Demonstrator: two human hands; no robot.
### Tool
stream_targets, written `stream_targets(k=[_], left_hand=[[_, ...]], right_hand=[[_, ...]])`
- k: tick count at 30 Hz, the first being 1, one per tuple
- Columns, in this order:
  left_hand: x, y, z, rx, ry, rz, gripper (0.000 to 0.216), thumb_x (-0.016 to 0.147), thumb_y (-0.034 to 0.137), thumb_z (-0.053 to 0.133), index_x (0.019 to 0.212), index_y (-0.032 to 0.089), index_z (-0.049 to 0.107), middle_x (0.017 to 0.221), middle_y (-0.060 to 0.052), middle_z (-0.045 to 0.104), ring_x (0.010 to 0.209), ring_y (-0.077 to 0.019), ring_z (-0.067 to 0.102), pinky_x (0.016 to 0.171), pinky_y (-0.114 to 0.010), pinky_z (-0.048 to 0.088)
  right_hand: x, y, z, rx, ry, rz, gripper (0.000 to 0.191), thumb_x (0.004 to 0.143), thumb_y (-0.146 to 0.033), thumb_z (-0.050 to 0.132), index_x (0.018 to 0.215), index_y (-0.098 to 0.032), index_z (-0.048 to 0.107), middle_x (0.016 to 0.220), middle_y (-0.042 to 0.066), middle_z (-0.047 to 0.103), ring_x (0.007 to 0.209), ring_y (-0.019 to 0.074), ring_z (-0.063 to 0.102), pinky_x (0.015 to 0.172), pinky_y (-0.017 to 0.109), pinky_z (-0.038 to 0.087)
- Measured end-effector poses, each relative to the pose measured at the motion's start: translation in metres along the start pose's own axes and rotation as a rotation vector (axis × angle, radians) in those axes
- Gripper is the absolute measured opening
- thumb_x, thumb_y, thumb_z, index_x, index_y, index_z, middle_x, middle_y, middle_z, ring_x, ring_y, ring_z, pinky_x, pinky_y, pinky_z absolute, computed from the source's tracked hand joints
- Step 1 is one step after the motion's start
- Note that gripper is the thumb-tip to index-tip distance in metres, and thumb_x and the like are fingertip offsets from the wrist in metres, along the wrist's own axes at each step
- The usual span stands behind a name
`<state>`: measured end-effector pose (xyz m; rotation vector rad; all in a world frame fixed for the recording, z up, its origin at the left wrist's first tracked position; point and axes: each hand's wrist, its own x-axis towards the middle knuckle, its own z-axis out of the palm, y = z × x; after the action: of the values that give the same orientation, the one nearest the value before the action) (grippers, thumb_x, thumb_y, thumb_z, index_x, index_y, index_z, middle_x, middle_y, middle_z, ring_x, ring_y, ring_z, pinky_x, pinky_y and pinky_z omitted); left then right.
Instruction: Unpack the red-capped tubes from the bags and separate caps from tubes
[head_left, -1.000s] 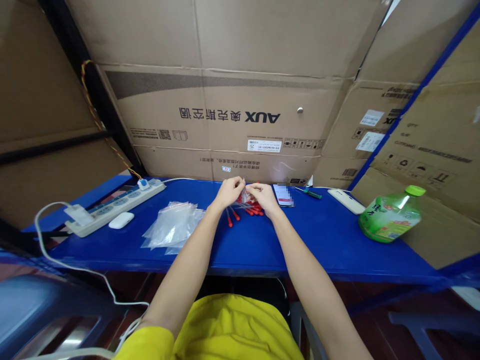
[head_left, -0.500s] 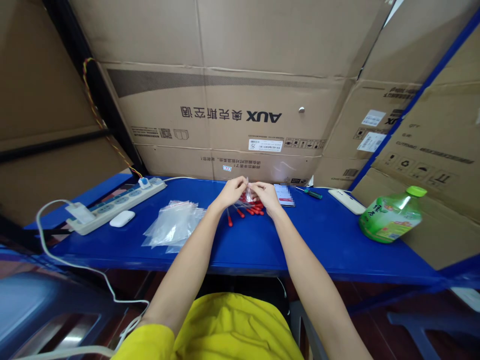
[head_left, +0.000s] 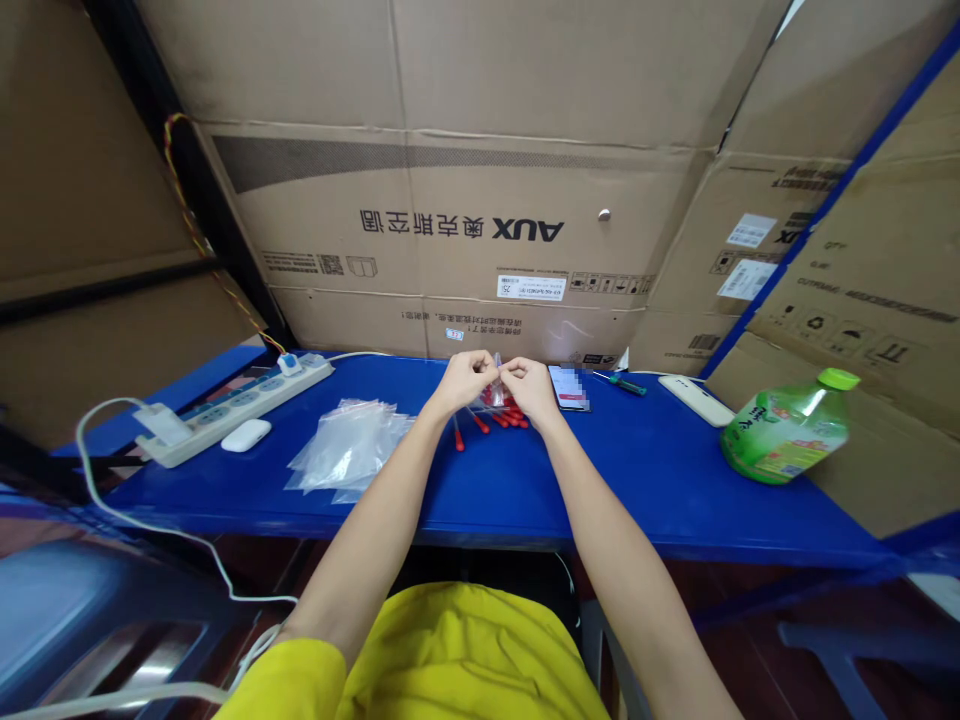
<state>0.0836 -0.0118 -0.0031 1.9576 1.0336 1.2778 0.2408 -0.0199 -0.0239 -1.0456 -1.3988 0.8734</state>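
Note:
Both hands meet over the far middle of the blue table, pinching a small clear plastic bag (head_left: 496, 394) between them. My left hand (head_left: 468, 380) is closed on the bag's left side. My right hand (head_left: 528, 386) is closed on its right side, close to the left fingertips. Under and around the hands lie several thin clear sticks with red tips (head_left: 460, 443); some are partly hidden by the bag and fingers. A loose stack of clear zip bags (head_left: 349, 448) rests left of my left forearm.
On the left are a power strip (head_left: 240, 410) with plugs and a white earphone case (head_left: 246, 435). Behind my right hand lies a phone (head_left: 568, 388), beside a green-handled screwdriver (head_left: 626, 385). Farther right are a white device (head_left: 696, 401) and a green bottle (head_left: 784, 430). Cardboard (head_left: 450, 180) walls the back.
The hands stay together at the same spot, with only slight finger movement on the plastic bag. The view has shifted very slightly.

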Motion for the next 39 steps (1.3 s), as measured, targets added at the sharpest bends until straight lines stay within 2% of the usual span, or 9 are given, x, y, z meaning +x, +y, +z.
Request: stream_targets(k=[9,14,18,22,27,30,34,36,39], left_hand=[[0.0,0.006,-0.001,-0.108,0.072,-0.026,0.012,0.071,0.027,0.055,0.065,0.019,0.05,0.06,0.004,0.044,0.057,-0.0096,0.038,0.056,-0.025,0.029],[0.0,0.007,-0.001,0.046,0.075,0.001,0.014,0.078,0.028,0.054,0.068,0.019,0.053,0.064,0.002,0.05,0.06,-0.0114,0.043,0.059,-0.025,0.033],[-0.003,0.006,0.001,0.234,0.084,0.072,0.016,0.085,0.029,0.052,0.074,0.019,0.057,0.063,0.003,0.054,0.061,-0.0126,0.046,0.063,-0.026,0.034],[-0.007,0.01,0.001,0.391,0.177,0.14,0.015,0.088,0.029,0.054,0.076,0.02,0.057,0.064,0.002,0.053,0.061,-0.0135,0.046,0.065,-0.028,0.033],[-0.01,0.019,0.002,0.418,0.25,0.157,0.019,0.094,0.032,0.052,0.078,0.021,0.057,0.065,0.002,0.053,0.062,-0.0142,0.046,0.065,-0.028,0.032],[-0.011,0.02,0.005,0.385,0.296,0.104,0.032,0.101,0.041,0.047,0.079,0.022,0.059,0.064,0.001,0.054,0.062,-0.0148,0.047,0.065,-0.028,0.032],[-0.006,0.011,0.014,0.131,0.299,-0.138,0.052,0.101,0.061,0.042,0.077,0.02,0.064,0.067,-0.003,0.061,0.063,-0.0165,0.054,0.063,-0.028,0.036],[-0.002,0.006,0.02,-0.156,0.222,-0.261,0.056,0.097,0.07,0.046,0.086,0.019,0.068,0.079,-0.006,0.069,0.066,-0.0165,0.06,0.063,-0.027,0.041],[0.002,0.007,0.027,-0.617,0.12,-0.283,0.058,0.091,0.073,0.057,0.11,0.02,0.069,0.105,-0.01,0.075,0.088,-0.0194,0.07,0.077,-0.029,0.052]], right_hand=[[-0.001,-0.004,-0.005,-0.285,0.145,-0.112,0.011,0.081,-0.031,0.062,0.073,-0.024,0.061,0.063,0.001,0.07,0.058,0.0196,0.067,0.062,0.03,0.051],[-0.003,-0.005,-0.006,-0.206,0.051,-0.14,0.007,0.083,-0.031,0.062,0.086,-0.025,0.061,0.073,0.0,0.073,0.064,0.0183,0.07,0.063,0.028,0.054],[-0.005,-0.002,0.002,-0.092,-0.067,-0.057,0.032,0.076,-0.03,0.071,0.103,-0.027,0.055,0.086,-0.002,0.076,0.061,0.0171,0.071,0.055,0.027,0.055],[-0.005,0.004,0.005,0.011,-0.111,0.076,0.041,0.071,-0.021,0.07,0.108,-0.027,0.054,0.083,-0.003,0.074,0.063,0.0181,0.072,0.058,0.03,0.058],[0.001,0.008,-0.001,-0.069,0.041,-0.03,0.031,0.074,-0.015,0.059,0.103,-0.025,0.059,0.08,-0.002,0.072,0.071,0.0168,0.071,0.07,0.03,0.059],[0.007,0.008,-0.007,-0.027,0.202,-0.1,0.031,0.076,-0.017,0.053,0.106,-0.024,0.058,0.094,0.002,0.074,0.086,0.0175,0.073,0.077,0.029,0.059],[0.015,0.005,-0.012,0.19,0.291,-0.124,0.038,0.076,-0.02,0.05,0.114,-0.024,0.051,0.111,0.006,0.073,0.102,0.0183,0.073,0.085,0.029,0.059],[0.015,0.002,-0.012,0.262,0.268,-0.111,0.04,0.075,-0.021,0.051,0.115,-0.025,0.048,0.113,0.005,0.073,0.102,0.0186,0.073,0.083,0.029,0.06],[0.011,-0.005,-0.005,0.317,0.164,-0.066,0.04,0.075,-0.023,0.056,0.114,-0.027,0.047,0.111,0.005,0.074,0.094,0.0189,0.073,0.074,0.027,0.06]])
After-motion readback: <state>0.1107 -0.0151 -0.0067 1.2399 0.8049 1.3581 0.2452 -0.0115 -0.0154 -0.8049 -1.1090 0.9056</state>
